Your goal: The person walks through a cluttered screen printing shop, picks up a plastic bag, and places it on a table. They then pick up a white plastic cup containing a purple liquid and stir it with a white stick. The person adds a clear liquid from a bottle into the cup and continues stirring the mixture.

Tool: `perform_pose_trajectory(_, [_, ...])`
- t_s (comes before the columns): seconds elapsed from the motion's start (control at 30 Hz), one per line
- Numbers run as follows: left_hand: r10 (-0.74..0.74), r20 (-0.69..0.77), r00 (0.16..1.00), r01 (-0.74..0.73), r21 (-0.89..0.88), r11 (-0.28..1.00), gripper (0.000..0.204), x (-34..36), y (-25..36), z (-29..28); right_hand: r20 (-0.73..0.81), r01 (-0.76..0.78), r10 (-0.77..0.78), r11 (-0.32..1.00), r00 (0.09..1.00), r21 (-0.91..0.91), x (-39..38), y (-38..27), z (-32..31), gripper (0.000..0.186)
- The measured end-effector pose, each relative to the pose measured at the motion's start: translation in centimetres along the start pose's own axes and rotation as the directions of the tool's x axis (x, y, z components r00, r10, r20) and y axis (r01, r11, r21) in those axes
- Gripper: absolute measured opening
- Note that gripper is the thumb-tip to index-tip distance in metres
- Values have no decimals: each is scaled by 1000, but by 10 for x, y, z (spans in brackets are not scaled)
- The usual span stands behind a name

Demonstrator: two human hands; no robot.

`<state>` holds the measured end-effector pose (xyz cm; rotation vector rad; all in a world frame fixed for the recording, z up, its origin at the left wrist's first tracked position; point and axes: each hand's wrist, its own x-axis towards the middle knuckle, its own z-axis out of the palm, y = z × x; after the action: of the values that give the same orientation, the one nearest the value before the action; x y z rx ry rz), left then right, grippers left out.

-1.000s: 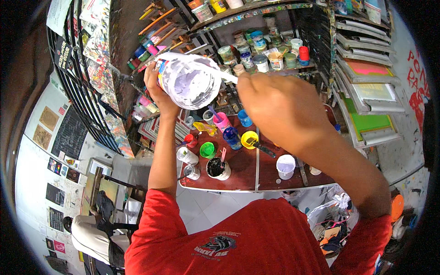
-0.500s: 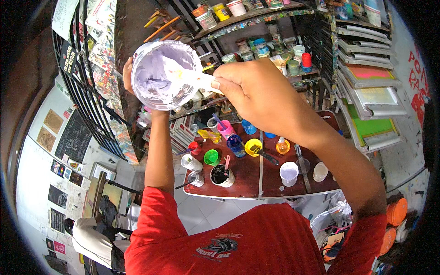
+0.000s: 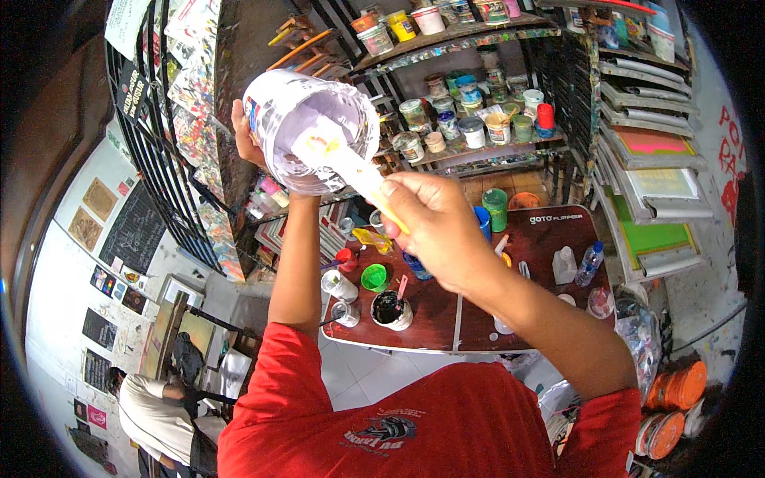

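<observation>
My left hand [image 3: 246, 134] is wrapped round the far-left side of a white plastic tub [image 3: 280, 94], held up in the air and tilted so its mouth faces right and toward me. Lavender paint coats the inside wall, with streaks around the rim. Between the fingers and thumb of my right hand [image 3: 434, 227] is the handle of a pale, paint-smeared spatula [image 3: 362, 177]. Its wide blade reaches into the mouth of the tub and bears whitish paint with yellow-orange smears. Most fingers of the left hand are hidden behind the tub.
Below stands a dark red table [image 3: 434, 323] with a black paint pot [image 3: 392, 311], a green cup [image 3: 374, 277], white cups and a water bottle [image 3: 590, 264]. Shelves [image 3: 454, 151] of paint jars rise behind it. Framed screens [image 3: 649, 187] are stacked at right. Another person [image 3: 159, 418] bends at lower left.
The tub has tipped further over, turning its outer side into view. My right hand has moved down and to the right, and more of the spatula shows.
</observation>
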<state>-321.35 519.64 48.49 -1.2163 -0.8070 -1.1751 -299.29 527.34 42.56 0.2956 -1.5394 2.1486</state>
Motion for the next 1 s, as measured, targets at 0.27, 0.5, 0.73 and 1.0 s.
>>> perform_pose_trajectory(0.27, [24,-93,995,-23,13,1000,51,-29,-19,6,82,-284,294,757,952,588,-15,14,34,26])
perform_pose_trajectory(0.5, [-471,83,878,478,-199,856,54,-78,-35,-14,-106,-21,42,981,993,191,-10,35,15,27])
perform_pose_trajectory(0.73, [-736,447,508,810,41,585,58,-139,-30,-47,-101,242,-287,917,953,-316,-13,23,-5,22])
perform_pose_trajectory(1.0, [-637,334,695,548,327,770,63,-120,18,-53,-141,64,-143,888,980,-455,-23,13,-25,19])
